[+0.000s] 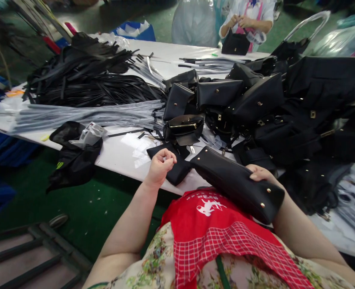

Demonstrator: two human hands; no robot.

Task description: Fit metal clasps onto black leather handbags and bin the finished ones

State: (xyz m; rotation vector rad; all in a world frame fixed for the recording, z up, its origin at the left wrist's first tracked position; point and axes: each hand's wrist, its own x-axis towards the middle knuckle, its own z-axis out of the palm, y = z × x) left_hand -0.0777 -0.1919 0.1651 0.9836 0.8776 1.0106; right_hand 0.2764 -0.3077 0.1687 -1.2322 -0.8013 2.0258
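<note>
Black handbag (236, 180), studded base upward, is tilted over the red apron (189, 224) beside the tabletop (114, 154). The right hand (260, 174) clamps its long edge; the left hand (162, 164), well apart, is curled, contents unclear. It seems light, smooth, semi-soft, perhaps scuff-prone; the firmer base edges should grip best.

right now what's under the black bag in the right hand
The red apron shows along the near side of the black bag. The right hand hides most of its fingers, and whatever lies directly beneath the bag is covered.
</note>
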